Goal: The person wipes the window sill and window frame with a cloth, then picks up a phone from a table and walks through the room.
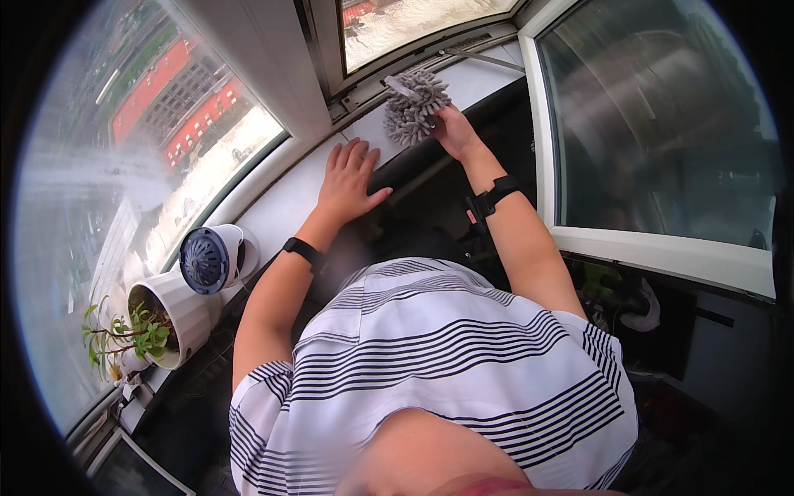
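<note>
A grey chenille cleaning mitt or duster (412,108), with long noodle-like strands, is held in my right hand (456,131) over the white windowsill (372,124), close to the window frame. Whether it has a handle is hidden. My left hand (349,183) lies palm down on the sill's edge, fingers apart and thumb out to the side, with nothing in it. Each wrist wears a black band.
An inward-opened window sash (549,155) stands at the right, joined by a metal stay (484,60). At the left, a white-and-blue round device (205,260) and a white pot (192,322) with a leafy plant (146,335) stand on the sill.
</note>
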{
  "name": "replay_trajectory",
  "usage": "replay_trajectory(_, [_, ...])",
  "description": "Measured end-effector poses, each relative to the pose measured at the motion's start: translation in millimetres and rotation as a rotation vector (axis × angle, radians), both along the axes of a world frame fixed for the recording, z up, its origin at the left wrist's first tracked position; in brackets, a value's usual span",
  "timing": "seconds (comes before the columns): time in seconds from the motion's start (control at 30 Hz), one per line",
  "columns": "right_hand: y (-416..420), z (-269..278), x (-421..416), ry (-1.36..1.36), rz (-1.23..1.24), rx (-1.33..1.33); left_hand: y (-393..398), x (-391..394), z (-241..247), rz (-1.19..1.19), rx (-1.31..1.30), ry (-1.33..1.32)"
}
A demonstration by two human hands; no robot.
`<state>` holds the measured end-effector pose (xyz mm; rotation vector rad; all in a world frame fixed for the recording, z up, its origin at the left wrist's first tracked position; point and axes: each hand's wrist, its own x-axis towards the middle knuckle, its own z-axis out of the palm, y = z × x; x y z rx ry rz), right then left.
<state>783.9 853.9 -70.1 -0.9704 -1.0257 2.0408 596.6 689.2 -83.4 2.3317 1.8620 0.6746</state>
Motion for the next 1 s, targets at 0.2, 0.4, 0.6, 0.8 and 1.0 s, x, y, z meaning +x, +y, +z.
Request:
replay_trajectory(0.2, [-18.9, -8.0, 46.2, 0.362, -0.039, -0.149, 9.7, -0.3, -1.0, -0.026, 0.044, -0.266])
replay_trajectory(0.4, [-39.4, 9.7, 60.0, 0.710, 0.140, -0.195, 53.8, 41.7, 33.7, -0.138, -0.687, -1.726])
replay_trajectory(0.6, [-60.6, 50.6, 59.3, 0.072, 0.110, 0.071, 63.1, 54.3, 41.6, -0.341, -1.014, -1.870])
replay_trajectory(0.8, [-89.7, 26.7, 70.2, -0.890, -0.166, 0.862, 67.4, 95.1, 34.5, -0.132, -0.714, -1.477])
replay_trajectory(1.0, [-177.0, -24.9, 160.1, -1.029, -0.378, 0.533, 74.5, 150.9, -1.3, -0.233, -0.258, -0.960])
